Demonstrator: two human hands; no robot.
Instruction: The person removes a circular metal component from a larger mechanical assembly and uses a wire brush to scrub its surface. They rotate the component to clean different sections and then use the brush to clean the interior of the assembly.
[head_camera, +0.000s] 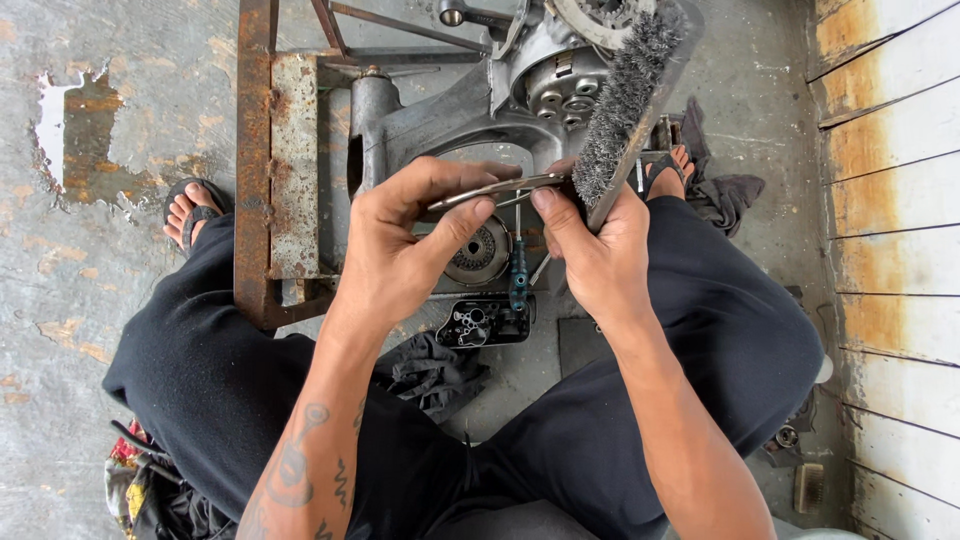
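We sit on concrete floor (90, 260), legs astride rusty frame (270, 170) w/ engine casing (470, 110). Our left hand (400, 250) pinches a thin metal strip (500, 188); right hand (595, 250) grips wire brush (625, 100), bristles touching strip's end.

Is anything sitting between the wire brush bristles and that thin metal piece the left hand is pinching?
Nothing visible does. The left hand pinches the thin metal piece between thumb and fingers, and its far end already reaches the bristles of the wire brush held in the right hand. The engine casing lies behind and below them.
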